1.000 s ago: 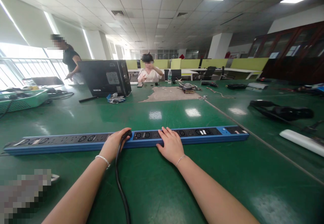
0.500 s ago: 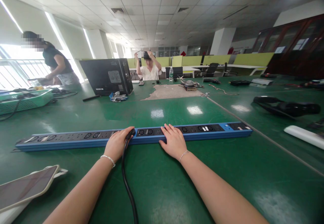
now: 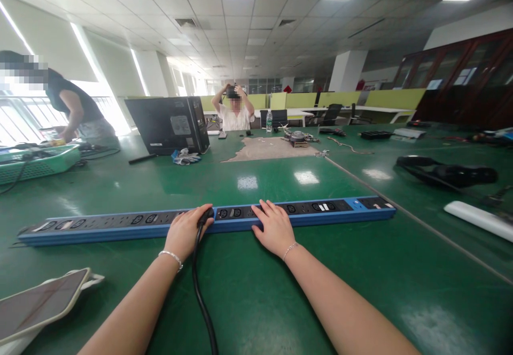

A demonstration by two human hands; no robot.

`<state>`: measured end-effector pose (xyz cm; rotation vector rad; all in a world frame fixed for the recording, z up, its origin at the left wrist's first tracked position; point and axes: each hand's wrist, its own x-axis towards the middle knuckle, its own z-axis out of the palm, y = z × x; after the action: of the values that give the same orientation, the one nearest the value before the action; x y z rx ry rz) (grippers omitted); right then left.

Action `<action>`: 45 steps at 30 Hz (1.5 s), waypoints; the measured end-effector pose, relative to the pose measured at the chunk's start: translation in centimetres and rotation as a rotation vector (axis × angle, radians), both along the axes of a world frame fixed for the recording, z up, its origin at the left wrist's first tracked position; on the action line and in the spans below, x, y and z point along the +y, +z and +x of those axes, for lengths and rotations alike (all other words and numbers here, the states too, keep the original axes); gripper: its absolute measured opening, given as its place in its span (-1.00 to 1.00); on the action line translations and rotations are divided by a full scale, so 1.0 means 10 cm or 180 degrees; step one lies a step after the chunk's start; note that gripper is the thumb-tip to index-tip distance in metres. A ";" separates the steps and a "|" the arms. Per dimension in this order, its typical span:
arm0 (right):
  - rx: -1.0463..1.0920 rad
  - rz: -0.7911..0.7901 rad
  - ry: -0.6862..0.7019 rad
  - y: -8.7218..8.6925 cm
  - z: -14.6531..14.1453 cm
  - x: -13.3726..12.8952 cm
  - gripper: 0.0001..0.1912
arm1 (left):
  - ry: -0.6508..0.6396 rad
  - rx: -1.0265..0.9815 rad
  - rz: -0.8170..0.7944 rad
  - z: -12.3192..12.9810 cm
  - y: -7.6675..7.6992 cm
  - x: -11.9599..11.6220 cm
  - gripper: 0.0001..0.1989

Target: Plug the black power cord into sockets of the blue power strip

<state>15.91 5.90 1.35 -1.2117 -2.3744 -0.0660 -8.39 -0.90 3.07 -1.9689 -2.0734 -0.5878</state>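
A long blue power strip with black sockets lies across the green table in front of me. My left hand is closed around a black plug at the strip's middle, resting on the strip. The plug's black cable runs down toward me; whether the plug is fully seated in a socket is hidden by my fingers. My right hand lies open on the strip to the right of the plug, its fingers spread over the sockets and the thumb at the near edge.
A phone lies at the left front, with a green basket behind it. Farther back are a black computer case, gloves and a bottle. Black gear and a white bar lie right. Two people are beyond.
The person at the left has leaned farther left and down. The seated person's raised hands have come in to the head. My hands stay on the power strip while my view shifts slightly.
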 end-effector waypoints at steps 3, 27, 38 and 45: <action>0.0025 0.0013 0.0005 -0.01 0.00 0.00 -0.47 | -0.0042 -0.0085 0.0115 -0.03 -0.07 0.03 -0.61; -0.0021 0.0150 0.0015 -0.04 0.01 0.02 -0.48 | 0.1137 -0.1434 0.0415 -1.13 0.00 -0.18 -0.59; -0.0033 0.0155 -0.0004 -0.04 0.01 0.02 -0.49 | 0.0386 -0.0997 -0.0053 -1.24 -0.06 -0.20 -0.45; -0.0010 0.0164 -0.0006 -0.04 0.01 0.02 -0.49 | 0.0499 -0.0877 -0.0111 -1.21 -0.07 -0.22 -0.44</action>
<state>16.00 6.10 0.92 -1.1905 -2.3598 -0.1289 -20.49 -3.08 2.34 -1.8070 -2.3872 -0.8349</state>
